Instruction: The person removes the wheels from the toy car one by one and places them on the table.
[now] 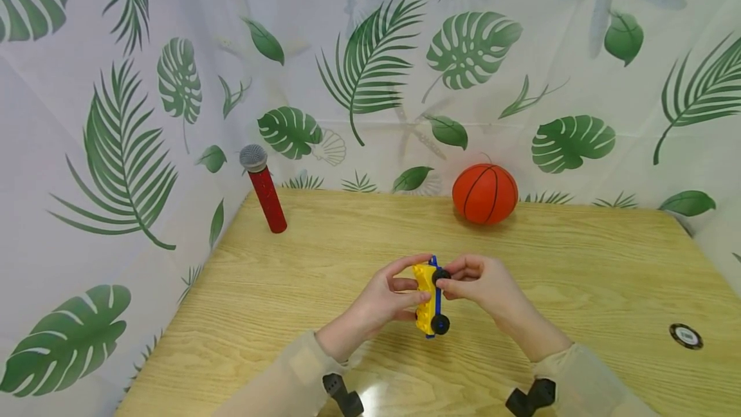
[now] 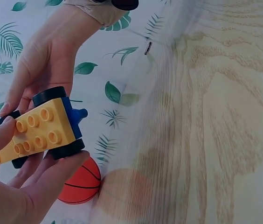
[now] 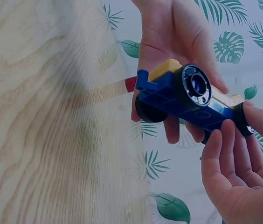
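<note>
A toy car with a yellow studded top, blue base and black wheels is held on its side above the table. My left hand grips its yellow body, thumb on the studs in the left wrist view. With thumb and fingers, my right hand pinches one black wheel at the far end of the car. The right wrist view shows the blue underside and a wheel with a grey hub. Part of the car is hidden behind the left fingers.
On the wood-grain table, a red microphone with a grey head stands at the back left. An orange-red toy basketball sits at the back, against the leaf-print cloth. A round black-and-white disc lies at the right.
</note>
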Demonstrator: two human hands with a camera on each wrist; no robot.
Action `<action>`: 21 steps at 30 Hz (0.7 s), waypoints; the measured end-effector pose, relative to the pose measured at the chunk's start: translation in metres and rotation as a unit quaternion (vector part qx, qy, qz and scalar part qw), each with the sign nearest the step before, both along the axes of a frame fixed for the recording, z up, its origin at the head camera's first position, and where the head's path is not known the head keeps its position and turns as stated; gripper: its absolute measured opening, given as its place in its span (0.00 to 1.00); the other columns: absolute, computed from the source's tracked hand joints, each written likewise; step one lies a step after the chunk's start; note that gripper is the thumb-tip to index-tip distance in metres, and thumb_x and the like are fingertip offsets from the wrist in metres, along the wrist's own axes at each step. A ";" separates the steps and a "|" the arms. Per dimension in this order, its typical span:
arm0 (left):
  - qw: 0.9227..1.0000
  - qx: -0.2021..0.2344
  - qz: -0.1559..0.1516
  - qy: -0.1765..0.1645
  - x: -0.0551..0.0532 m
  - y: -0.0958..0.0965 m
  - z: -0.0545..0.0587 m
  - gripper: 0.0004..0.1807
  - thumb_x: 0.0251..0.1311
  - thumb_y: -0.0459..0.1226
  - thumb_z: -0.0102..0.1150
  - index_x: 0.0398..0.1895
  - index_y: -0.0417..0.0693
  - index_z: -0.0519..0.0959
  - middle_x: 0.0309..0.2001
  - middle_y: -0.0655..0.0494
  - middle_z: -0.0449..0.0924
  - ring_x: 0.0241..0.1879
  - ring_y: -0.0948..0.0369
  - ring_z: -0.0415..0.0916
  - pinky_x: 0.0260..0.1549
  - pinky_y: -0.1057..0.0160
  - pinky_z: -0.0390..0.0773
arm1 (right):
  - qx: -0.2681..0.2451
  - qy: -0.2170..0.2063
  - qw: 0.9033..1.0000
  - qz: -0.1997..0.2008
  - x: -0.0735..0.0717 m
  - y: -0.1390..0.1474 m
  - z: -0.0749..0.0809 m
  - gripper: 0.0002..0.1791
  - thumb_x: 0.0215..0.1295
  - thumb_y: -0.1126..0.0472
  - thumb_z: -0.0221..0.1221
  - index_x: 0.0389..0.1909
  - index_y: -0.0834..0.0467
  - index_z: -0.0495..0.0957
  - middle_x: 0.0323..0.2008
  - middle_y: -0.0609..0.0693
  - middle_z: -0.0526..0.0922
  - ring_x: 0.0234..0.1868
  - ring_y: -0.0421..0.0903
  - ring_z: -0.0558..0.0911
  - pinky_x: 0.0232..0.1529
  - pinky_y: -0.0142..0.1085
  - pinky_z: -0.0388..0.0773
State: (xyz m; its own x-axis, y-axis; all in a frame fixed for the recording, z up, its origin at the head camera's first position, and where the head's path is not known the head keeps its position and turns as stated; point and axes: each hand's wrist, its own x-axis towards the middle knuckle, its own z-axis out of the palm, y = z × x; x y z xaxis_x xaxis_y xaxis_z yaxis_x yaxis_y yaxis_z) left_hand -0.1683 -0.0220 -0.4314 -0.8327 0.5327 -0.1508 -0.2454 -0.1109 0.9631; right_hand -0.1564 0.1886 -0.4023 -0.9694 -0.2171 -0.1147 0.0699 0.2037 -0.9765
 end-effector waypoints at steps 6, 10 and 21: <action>1.000 -0.007 0.001 0.001 0.001 0.000 0.001 0.29 0.65 0.27 0.60 0.67 0.61 0.72 0.46 0.46 0.82 0.41 0.58 0.82 0.40 0.49 0.86 | 0.000 -0.003 1.000 -0.005 0.001 -0.001 -0.001 0.15 0.61 0.63 0.68 0.41 0.70 0.78 0.31 0.46 0.87 0.31 0.42 0.85 0.41 0.34 0.85; 1.000 -0.014 0.001 0.004 0.002 0.000 0.002 0.29 0.65 0.28 0.60 0.67 0.61 0.73 0.47 0.45 0.83 0.41 0.58 0.83 0.39 0.50 0.86 | -0.002 -0.006 1.000 -0.007 0.001 -0.001 0.000 0.12 0.61 0.64 0.68 0.39 0.68 0.78 0.29 0.44 0.87 0.30 0.41 0.85 0.40 0.34 0.85; 0.999 -0.043 0.016 0.016 0.002 0.001 0.004 0.30 0.63 0.27 0.62 0.65 0.62 0.75 0.47 0.40 0.86 0.41 0.56 0.85 0.36 0.49 0.87 | 0.019 -0.011 1.000 -0.018 0.003 -0.005 0.002 0.09 0.62 0.63 0.67 0.34 0.64 0.77 0.23 0.42 0.83 0.26 0.42 0.81 0.39 0.33 0.81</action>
